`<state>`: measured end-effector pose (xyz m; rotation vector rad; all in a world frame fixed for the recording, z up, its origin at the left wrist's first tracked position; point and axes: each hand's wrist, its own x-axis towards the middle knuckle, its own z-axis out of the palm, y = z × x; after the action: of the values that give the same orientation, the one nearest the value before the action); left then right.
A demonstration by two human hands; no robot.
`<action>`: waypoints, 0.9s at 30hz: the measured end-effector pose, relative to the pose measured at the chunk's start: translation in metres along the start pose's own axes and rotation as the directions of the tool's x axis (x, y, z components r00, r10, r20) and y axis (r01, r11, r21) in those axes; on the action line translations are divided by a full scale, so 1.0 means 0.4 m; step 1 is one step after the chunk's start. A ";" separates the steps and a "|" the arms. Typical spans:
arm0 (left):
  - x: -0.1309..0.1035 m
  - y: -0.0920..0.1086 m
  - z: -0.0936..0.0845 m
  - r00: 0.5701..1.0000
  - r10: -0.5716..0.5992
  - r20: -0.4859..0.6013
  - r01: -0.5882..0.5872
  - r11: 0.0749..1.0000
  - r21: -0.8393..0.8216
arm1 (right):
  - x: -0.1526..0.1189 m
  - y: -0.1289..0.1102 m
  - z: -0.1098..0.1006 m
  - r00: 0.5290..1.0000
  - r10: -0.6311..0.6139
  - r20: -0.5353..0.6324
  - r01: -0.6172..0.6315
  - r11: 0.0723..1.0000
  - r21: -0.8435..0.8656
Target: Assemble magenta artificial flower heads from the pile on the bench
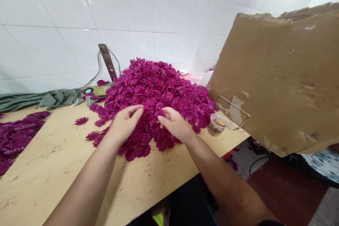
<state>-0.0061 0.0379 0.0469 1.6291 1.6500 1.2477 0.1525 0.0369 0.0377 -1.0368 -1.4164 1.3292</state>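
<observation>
A large heap of magenta artificial flower heads (156,81) is piled on the wooden table against the wall. At the front of the heap, my right hand (174,122) pinches one magenta flower head (159,113) between thumb and fingers. Just to the left, my left hand (127,122) hovers over the flowers with thumb and forefinger brought together. Whatever lies between those fingertips, if anything, is too small to make out. A gap separates the two hands.
More magenta flowers (19,134) lie stacked at the left. A green cloth (53,98) runs along the wall near an upright metal bar (107,61). At right stand a plastic cup (217,125), a wire frame (233,107) and a big cardboard sheet (278,77). The table (148,187) has specks.
</observation>
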 end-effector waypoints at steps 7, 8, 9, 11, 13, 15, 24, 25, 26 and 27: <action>-0.062 -0.006 0.043 0.997 -0.037 0.065 0.051 0.970 -0.238 | -0.009 -0.006 0.027 0.993 0.100 0.063 -0.090 0.986 -0.140; -0.057 -0.018 0.039 0.998 -0.061 0.009 0.061 0.961 -0.270 | -0.010 -0.008 0.023 0.993 0.099 0.065 -0.086 0.980 -0.178; -0.052 -0.029 0.034 0.996 -0.087 -0.028 0.076 0.953 -0.293 | -0.010 -0.011 0.018 0.994 0.090 0.062 -0.075 0.974 -0.215; -0.045 -0.045 0.025 0.990 -0.127 -0.053 0.104 0.944 -0.314 | -0.006 -0.015 0.010 0.998 0.047 0.044 -0.033 0.963 -0.267; -0.042 -0.050 0.024 0.988 -0.142 -0.067 0.113 0.940 -0.323 | 0.004 -0.017 0.010 0.999 -0.012 0.039 0.023 0.957 -0.290; -0.041 -0.050 0.033 0.985 -0.153 -0.075 0.116 0.926 -0.360 | 0.018 -0.017 0.020 0.997 -0.064 0.040 0.073 0.949 -0.308; -0.051 -0.064 0.051 0.970 -0.223 0.092 0.238 0.818 -0.524 | 0.065 -0.009 0.077 0.952 -0.095 0.292 0.175 0.948 -0.264; -0.053 -0.065 0.049 0.966 -0.236 0.108 0.256 0.806 -0.534 | 0.067 -0.006 0.077 0.945 -0.113 0.308 0.200 0.943 -0.267; -0.056 -0.066 0.048 0.961 -0.246 0.126 0.274 0.787 -0.552 | 0.069 -0.004 0.075 0.944 -0.142 0.298 0.229 0.931 -0.285; -0.059 -0.065 0.048 0.957 -0.248 0.150 0.289 0.765 -0.576 | 0.071 -0.003 0.072 0.949 -0.174 0.261 0.256 0.911 -0.322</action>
<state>0.0010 0.0238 0.0100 0.9928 1.2143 1.3595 0.1177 0.0575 0.0404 -0.9383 -1.9381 1.0771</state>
